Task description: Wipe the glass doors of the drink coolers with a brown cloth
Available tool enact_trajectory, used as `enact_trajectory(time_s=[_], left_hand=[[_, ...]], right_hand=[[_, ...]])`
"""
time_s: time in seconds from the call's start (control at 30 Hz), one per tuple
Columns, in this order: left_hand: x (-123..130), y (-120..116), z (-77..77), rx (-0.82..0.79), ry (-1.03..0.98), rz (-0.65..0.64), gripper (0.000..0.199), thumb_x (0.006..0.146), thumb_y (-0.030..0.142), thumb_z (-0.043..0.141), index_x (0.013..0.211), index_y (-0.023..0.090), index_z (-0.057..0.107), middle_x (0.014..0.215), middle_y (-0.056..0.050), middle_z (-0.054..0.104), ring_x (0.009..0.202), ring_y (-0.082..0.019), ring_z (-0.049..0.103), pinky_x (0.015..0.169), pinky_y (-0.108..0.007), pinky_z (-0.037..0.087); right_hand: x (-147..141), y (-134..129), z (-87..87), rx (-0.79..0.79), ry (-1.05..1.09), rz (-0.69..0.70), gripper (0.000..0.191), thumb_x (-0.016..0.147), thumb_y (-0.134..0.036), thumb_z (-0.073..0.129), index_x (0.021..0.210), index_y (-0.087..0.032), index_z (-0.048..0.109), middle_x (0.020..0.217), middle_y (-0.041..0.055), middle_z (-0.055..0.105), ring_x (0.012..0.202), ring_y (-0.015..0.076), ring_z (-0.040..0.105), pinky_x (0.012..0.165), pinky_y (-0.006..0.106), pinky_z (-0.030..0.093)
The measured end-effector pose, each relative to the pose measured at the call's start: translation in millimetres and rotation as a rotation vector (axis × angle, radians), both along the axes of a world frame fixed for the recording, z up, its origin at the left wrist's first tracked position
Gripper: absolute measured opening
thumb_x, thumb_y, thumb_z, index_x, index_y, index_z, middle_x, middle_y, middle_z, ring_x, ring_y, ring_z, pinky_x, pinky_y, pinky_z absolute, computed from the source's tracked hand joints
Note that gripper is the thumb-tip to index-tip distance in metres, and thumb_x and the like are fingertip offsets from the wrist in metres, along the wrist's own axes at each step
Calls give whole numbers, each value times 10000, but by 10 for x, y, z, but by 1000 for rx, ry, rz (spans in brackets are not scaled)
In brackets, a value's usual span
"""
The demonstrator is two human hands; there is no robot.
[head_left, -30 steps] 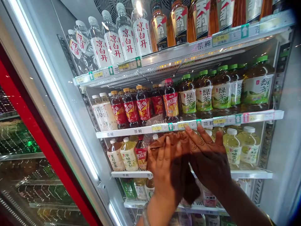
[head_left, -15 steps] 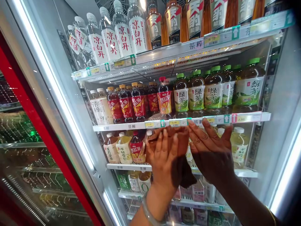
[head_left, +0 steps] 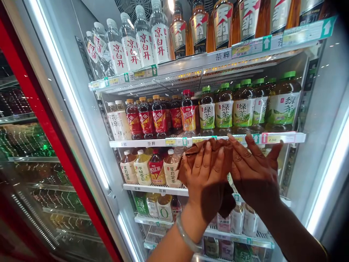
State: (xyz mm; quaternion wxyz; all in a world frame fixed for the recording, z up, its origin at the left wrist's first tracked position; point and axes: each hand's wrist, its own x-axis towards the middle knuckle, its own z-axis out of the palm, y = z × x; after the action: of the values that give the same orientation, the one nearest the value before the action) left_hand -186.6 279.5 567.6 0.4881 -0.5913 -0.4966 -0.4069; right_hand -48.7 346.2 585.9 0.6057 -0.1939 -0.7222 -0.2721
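The hands (head_left: 204,182) and brown cloth (head_left: 187,170) hide part of a shelf (head_left: 176,191), and the top edge cuts off some orange bottles (head_left: 249,20).

Bottles (head_left: 224,109), red frame (head_left: 60,145), fan grille (head_left: 128,5) (probably)

The left hand (head_left: 205,179), right hand (head_left: 253,175) and brown cloth (head_left: 227,160) have shifted rightward, baring a white-capped bottle (head_left: 171,170).
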Motion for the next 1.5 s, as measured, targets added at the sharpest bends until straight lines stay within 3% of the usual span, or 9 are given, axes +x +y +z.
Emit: enact_trajectory(time_s=[0.23,0.4,0.5,0.73,0.87,0.97,1.2,1.4,1.5], left_hand=[[-489,-172,352,91,-310,87,777,1014,240,553,1706,226,199,1744,-171,321,1663,-296,194,1339,-642,57],[-59,19,134,60,-198,38,785,1006,208,546,1706,226,193,1733,-149,351,1667,-263,177,1352,-616,24],[170,89,48,-2,-24,-30,730,1032,260,545,1695,242,239,1682,-118,444,1624,-238,320,1361,-582,4],[-143,-47,377,51,-234,71,784,987,216,589,1695,230,251,1748,-151,305,1666,-282,175,1342,-609,-28],[150,96,207,14,-130,27,758,1004,237,563,1693,195,249,1743,-154,312,1670,-273,160,1347,-625,4],[352,158,40,-66,37,-16,665,1048,295,528,1673,230,312,1696,-111,419,1622,-222,324,1363,-565,-24],[108,49,347,14,-182,52,837,961,198,632,1698,224,237,1746,-143,305,1666,-281,171,1349,-599,-30],[687,403,137,-4,54,-43,680,1046,291,528,1679,211,292,1717,-115,362,1665,-226,189,1352,-602,-50],[756,426,184,-39,118,-76,612,1069,306,485,1659,218,346,1689,-97,422,1645,-194,258,1361,-553,-56]], right_hand=[[108,54,10,-10,-8,0,719,968,-105,662,1617,-282,409,1520,52,609,1543,304,438,1338,691,126],[150,98,-25,-27,34,24,701,978,-121,649,1610,-323,425,1506,34,627,1529,291,459,1352,664,73],[199,128,-38,-6,35,38,656,981,-118,631,1589,-307,475,1498,43,636,1525,315,466,1349,681,64],[280,159,-7,-21,51,29,671,973,-125,639,1594,-321,476,1503,43,628,1502,332,491,1362,629,-17],[321,190,-49,-59,88,45,678,977,-141,639,1598,-347,463,1508,29,623,1511,325,478,1355,638,-32],[379,207,-88,-48,82,38,593,991,-131,599,1553,-308,538,1521,60,609,1522,346,462,1342,681,-18],[528,245,-93,-26,71,-58,604,1010,-146,587,1592,-253,467,1515,91,623,1540,325,447,1312,732,44],[714,395,-140,17,92,-126,601,1014,-158,542,1595,-289,467,1482,72,656,1502,347,496,1307,762,58],[824,411,-133,19,75,-140,603,1010,-156,548,1593,-290,471,1485,69,654,1512,337,484,1317,743,97]])
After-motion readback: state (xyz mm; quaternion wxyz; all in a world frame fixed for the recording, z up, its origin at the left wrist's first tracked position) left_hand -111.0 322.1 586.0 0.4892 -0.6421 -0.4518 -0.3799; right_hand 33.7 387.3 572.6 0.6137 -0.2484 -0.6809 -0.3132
